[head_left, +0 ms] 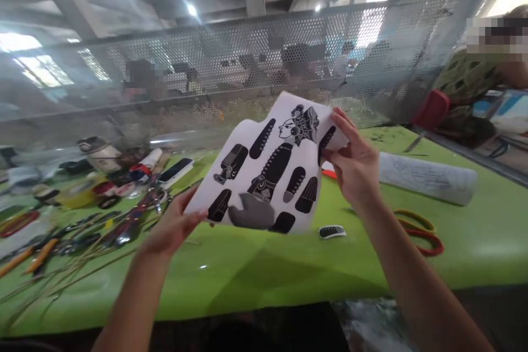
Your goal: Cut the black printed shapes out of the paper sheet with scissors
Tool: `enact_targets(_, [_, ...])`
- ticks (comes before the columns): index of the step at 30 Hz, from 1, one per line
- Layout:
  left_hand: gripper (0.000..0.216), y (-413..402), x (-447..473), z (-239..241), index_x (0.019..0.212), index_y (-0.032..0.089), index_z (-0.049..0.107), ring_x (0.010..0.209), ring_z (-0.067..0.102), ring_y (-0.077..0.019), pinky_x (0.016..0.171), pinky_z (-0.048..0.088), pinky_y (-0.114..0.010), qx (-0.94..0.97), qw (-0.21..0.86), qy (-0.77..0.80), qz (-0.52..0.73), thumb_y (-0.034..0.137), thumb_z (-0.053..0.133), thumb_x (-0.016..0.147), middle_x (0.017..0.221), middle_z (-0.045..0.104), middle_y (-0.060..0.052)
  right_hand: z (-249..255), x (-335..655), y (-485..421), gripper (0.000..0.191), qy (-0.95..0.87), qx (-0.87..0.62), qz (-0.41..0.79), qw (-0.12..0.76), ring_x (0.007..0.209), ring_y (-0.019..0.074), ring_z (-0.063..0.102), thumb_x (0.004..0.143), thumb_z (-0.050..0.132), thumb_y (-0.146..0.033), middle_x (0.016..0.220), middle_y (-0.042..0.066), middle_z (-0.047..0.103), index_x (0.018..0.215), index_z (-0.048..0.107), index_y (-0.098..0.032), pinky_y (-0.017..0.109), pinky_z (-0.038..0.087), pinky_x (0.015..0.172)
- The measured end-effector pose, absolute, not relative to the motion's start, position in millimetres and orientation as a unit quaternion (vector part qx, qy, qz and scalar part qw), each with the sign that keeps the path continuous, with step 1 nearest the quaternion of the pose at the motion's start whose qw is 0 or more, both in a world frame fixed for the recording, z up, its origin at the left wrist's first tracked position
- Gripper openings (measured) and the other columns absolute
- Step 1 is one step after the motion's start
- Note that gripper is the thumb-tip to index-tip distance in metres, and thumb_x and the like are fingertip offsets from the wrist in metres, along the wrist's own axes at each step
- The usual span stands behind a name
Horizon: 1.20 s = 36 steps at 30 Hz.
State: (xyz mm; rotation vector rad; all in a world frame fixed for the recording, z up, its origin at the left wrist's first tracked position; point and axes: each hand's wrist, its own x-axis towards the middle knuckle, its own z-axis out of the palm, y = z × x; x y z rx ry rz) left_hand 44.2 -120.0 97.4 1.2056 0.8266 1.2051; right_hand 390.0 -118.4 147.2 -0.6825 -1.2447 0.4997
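Between both hands I hold up a white paper sheet (243, 176) printed with black puppet-like figure parts, a patterned head in profile near its top. My left hand (177, 217) pinches the lower left corner. Closed on the upper right edge, my right hand (355, 157) bends the paper there. A hole shows at the sheet's lower middle, grey inside; whether it is cut out or printed I cannot tell. Below the sheet, on the green tabletop (231, 275), lies a small cut-out piece (332, 231) in black with a white border.
Scissors with red and yellow handles (424, 239) and a rolled printed paper (429, 179) lie at right. Sticks, pliers (41, 256), tape and a phone (176, 172) crowd the left. Behind rises a perforated metal screen (231, 71); a person (470, 77) sits at far right.
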Motion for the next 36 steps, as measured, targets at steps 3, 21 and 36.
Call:
enact_targets(3, [0.031, -154, 35, 75, 0.082, 0.021, 0.077, 0.071, 0.072, -0.0219, 0.064, 0.061, -0.029, 0.453, 0.580, 0.356, 0.576, 0.028, 0.092, 0.056, 0.082, 0.078, -0.004, 144, 369, -131, 0.062, -0.566, -0.329, 0.206, 0.727, 0.139, 0.0268, 0.043, 0.072, 0.066, -0.006, 0.153, -0.008, 0.042, 0.126, 0.065, -0.037, 0.042, 0.053, 0.101])
enact_targets(21, [0.033, -265, 16, 13, 0.065, 0.017, 0.069, 0.055, 0.061, -0.0196, 0.054, 0.051, -0.028, 0.392, 0.478, 0.577, 0.534, 0.047, 0.082, 0.069, 0.058, 0.067, -0.001, 69, 329, -185, 0.052, -0.583, -0.420, 0.219, 0.660, 0.140, 0.0258, 0.041, 0.080, 0.071, -0.012, 0.145, -0.001, 0.054, 0.125, 0.066, -0.038, 0.044, 0.051, 0.103])
enact_targets(36, [0.053, -216, -4, 54, 0.127, 0.024, 0.064, 0.094, 0.067, -0.0242, 0.079, 0.052, -0.032, 0.532, 0.635, 0.370, 0.420, 0.048, 0.072, 0.081, 0.109, 0.071, -0.010, 44, 326, -189, 0.038, -0.681, -0.375, 0.356, 0.520, 0.129, 0.0284, 0.056, 0.082, 0.066, -0.015, 0.131, 0.007, 0.066, 0.115, 0.074, -0.033, 0.044, 0.056, 0.096])
